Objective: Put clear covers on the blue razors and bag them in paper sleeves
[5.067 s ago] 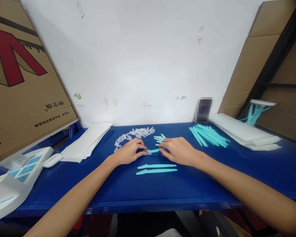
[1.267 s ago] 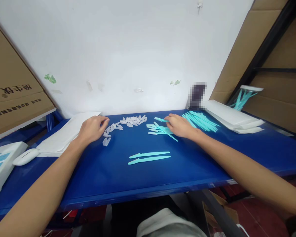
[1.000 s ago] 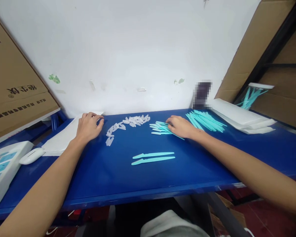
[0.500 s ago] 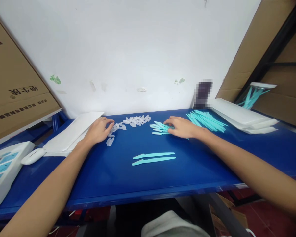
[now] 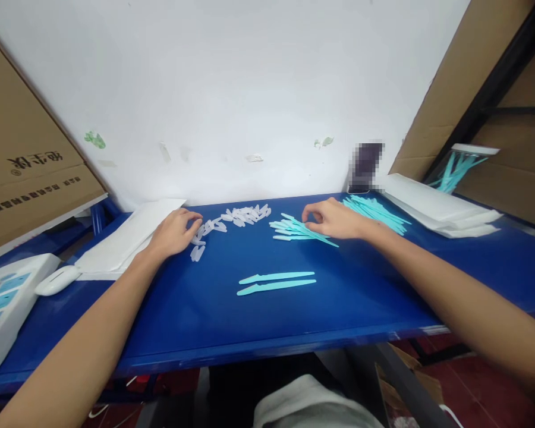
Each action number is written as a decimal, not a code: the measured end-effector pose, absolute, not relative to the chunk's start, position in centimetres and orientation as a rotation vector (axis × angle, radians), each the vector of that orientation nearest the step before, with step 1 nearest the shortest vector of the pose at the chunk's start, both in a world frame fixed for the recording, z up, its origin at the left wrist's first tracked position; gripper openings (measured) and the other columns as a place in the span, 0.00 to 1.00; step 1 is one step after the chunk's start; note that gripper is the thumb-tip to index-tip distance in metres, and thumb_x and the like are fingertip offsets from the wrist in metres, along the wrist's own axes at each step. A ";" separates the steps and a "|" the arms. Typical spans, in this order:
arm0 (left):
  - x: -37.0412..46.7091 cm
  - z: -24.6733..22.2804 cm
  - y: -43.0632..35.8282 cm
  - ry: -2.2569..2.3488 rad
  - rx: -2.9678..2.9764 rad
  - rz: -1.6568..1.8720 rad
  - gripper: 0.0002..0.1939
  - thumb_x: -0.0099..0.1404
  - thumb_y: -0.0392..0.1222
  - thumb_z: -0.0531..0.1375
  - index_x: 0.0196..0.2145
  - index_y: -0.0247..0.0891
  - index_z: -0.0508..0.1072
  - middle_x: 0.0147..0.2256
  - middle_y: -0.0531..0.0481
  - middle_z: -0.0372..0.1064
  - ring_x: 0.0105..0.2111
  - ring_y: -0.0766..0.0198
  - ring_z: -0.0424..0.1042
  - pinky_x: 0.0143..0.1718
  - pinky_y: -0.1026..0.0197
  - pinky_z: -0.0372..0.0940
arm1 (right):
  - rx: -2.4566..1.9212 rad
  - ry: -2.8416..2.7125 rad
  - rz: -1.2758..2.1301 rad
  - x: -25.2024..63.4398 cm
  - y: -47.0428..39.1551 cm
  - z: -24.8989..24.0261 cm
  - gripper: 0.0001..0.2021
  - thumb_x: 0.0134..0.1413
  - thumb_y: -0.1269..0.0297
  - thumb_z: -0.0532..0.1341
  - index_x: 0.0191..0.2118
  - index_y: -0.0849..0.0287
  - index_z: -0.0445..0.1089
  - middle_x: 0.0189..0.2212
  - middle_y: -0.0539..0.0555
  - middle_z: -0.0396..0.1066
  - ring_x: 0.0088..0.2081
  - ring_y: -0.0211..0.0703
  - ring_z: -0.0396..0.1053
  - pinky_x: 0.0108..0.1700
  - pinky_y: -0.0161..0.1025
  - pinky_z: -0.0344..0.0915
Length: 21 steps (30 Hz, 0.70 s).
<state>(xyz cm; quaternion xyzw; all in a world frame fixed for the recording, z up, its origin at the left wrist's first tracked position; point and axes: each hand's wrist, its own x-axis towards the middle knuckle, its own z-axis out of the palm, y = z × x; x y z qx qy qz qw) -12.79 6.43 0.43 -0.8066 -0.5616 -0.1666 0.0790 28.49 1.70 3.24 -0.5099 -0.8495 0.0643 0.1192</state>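
Observation:
My left hand (image 5: 176, 232) rests at the left end of a scatter of small translucent caps (image 5: 245, 215), thumb and forefinger curved with a gap between them. Nothing can be made out in its fingers. Over a small fanned bunch of turquoise eyebrow razors (image 5: 294, 227) is my right hand (image 5: 334, 219). Its thumb and forefinger are bent and apart, and I see no razor between them. Closer to me, two turquoise razors (image 5: 276, 282) lie side by side, almost parallel, on the blue table (image 5: 214, 321).
Behind my right hand lies a larger razor pile (image 5: 377, 213). White sheets (image 5: 441, 205) and a clear container of razors (image 5: 461, 169) stand at the right. Leftward are white papers (image 5: 125, 241), a white mouse-shaped object (image 5: 57, 280), a power strip (image 5: 13, 303) and a cardboard box (image 5: 35, 137).
My right hand has lifted slightly off the small razor bunch, and more of those razors show, some now slanting. My left hand stays by the caps. The whole view has shifted slightly.

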 end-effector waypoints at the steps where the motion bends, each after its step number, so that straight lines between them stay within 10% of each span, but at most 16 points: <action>1: -12.8 0.5 6.4 -1.679 -2.409 -0.500 0.28 0.72 0.55 0.46 0.50 0.35 0.78 0.48 0.38 0.74 0.50 0.45 0.72 0.53 0.46 0.66 | -1.455 -2.519 0.238 28.5 1.5 3.4 0.11 0.55 0.62 0.58 0.39 0.59 0.75 0.24 0.49 0.67 0.26 0.40 0.62 0.34 0.39 0.54; 21: -11.9 0.5 6.0 -1.562 -2.499 -0.505 0.25 0.73 0.53 0.47 0.44 0.38 0.80 0.46 0.41 0.77 0.46 0.47 0.75 0.46 0.50 0.67 | -1.107 -2.780 0.420 26.2 0.4 2.0 0.11 0.64 0.61 0.56 0.40 0.60 0.74 0.40 0.58 0.74 0.39 0.46 0.68 0.42 0.41 0.59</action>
